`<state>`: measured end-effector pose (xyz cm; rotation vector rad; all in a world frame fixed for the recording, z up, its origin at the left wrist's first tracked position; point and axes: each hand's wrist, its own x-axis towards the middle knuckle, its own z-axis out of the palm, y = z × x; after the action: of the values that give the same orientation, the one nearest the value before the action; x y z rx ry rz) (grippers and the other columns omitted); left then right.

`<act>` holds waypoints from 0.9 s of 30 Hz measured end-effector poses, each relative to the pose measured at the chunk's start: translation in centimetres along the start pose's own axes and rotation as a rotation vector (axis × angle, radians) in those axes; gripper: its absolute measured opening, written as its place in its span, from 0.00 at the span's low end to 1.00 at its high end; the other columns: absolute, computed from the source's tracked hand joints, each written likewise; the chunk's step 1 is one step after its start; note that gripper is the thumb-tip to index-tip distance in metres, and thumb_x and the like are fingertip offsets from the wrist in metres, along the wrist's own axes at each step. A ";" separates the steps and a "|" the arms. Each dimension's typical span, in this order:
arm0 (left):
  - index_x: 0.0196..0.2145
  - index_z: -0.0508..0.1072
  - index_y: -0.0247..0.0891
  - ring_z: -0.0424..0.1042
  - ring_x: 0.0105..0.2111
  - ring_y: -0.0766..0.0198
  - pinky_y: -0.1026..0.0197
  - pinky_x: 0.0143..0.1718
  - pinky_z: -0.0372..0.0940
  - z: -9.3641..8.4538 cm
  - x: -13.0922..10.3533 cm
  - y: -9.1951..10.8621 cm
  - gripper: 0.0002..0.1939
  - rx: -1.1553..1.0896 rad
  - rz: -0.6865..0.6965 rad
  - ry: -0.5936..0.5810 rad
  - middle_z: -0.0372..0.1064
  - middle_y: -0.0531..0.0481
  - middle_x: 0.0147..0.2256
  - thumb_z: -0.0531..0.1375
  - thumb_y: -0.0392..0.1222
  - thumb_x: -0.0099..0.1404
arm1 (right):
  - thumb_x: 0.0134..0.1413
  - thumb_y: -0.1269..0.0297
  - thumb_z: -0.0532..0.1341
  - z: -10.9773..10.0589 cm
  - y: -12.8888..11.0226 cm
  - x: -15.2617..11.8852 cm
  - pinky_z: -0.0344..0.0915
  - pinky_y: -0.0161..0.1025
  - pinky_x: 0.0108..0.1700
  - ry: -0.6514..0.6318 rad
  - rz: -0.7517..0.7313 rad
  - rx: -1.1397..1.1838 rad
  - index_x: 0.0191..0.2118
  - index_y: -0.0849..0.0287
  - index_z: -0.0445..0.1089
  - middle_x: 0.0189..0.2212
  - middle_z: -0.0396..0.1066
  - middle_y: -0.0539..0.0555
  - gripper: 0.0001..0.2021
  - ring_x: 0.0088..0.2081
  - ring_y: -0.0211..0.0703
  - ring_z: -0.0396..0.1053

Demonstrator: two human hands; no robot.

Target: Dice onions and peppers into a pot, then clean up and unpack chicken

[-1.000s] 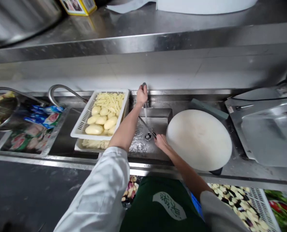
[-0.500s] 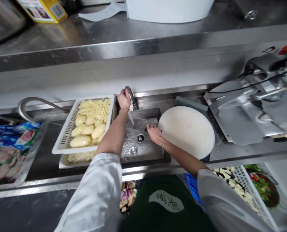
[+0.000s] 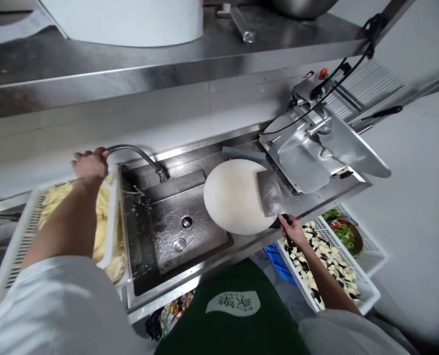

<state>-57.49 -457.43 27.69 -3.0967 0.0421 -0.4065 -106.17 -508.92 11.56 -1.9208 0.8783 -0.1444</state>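
My left hand (image 3: 90,164) is closed around the end of a curved metal faucet (image 3: 136,149), turned left towards the potato basket. My right hand (image 3: 293,230) grips the black handle of a cleaver (image 3: 270,192). Its broad wet blade lies over the right edge of a round white cutting board (image 3: 236,195); whether it touches the board I cannot tell. Between my hands is a steel sink (image 3: 177,224) with a drain and wet sides. Below my left forearm is a white basket (image 3: 17,251) of cut and whole peeled potatoes, partly hidden.
A metal slicer (image 3: 308,153) stands right of the board. Lower right, a white basket (image 3: 369,296) holds cut eggplant, beside a container of greens (image 3: 347,236). A steel shelf (image 3: 130,74) overhangs the counter and carries a white tub (image 3: 130,22).
My right hand has moved from above the sink to the board's right side, where the cleaver now shows clearly. My left hand has swung the faucet left. The view has shifted right.
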 end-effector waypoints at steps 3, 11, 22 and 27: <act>0.56 0.71 0.47 0.63 0.56 0.49 0.39 0.55 0.66 -1.3 1.8 0.4 0.31 0.107 0.011 -0.037 0.68 0.39 0.58 0.36 0.58 0.72 | 0.39 0.20 0.62 -1.2 5.0 0.2 0.60 0.39 0.16 0.107 0.171 0.213 0.31 0.50 0.58 0.15 0.60 0.44 0.36 0.14 0.40 0.58; 0.51 0.75 0.45 0.73 0.53 0.47 0.38 0.52 0.71 -1.8 2.6 1.9 0.23 0.049 -0.208 -0.109 0.68 0.38 0.60 0.49 0.57 0.68 | 0.66 0.43 0.56 2.1 7.1 -0.9 0.68 0.38 0.26 0.120 0.186 -0.074 0.29 0.54 0.64 0.17 0.69 0.53 0.21 0.21 0.47 0.72; 0.60 0.71 0.79 0.76 0.54 0.53 0.46 0.57 0.71 -8.2 -17.8 6.0 0.31 -0.492 0.366 0.281 0.74 0.61 0.56 0.55 0.52 0.60 | 0.73 0.53 0.58 16.5 -3.6 -5.4 0.68 0.37 0.48 -0.490 -0.330 -0.497 0.47 0.62 0.76 0.43 0.81 0.64 0.17 0.47 0.52 0.79; 0.46 0.71 0.92 0.82 0.37 0.45 0.41 0.40 0.76 -3.6 -36.3 0.9 0.30 -0.743 0.365 0.015 0.81 0.62 0.38 0.61 0.48 0.52 | 0.72 0.55 0.56 6.5 1.1 0.3 0.68 0.35 0.35 -0.151 -0.011 -0.348 0.39 0.62 0.74 0.30 0.79 0.59 0.16 0.31 0.45 0.77</act>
<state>-93.54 -457.36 21.77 -3.6557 0.9471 -0.4827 -103.57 -504.66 7.28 -2.2258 0.8313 0.1556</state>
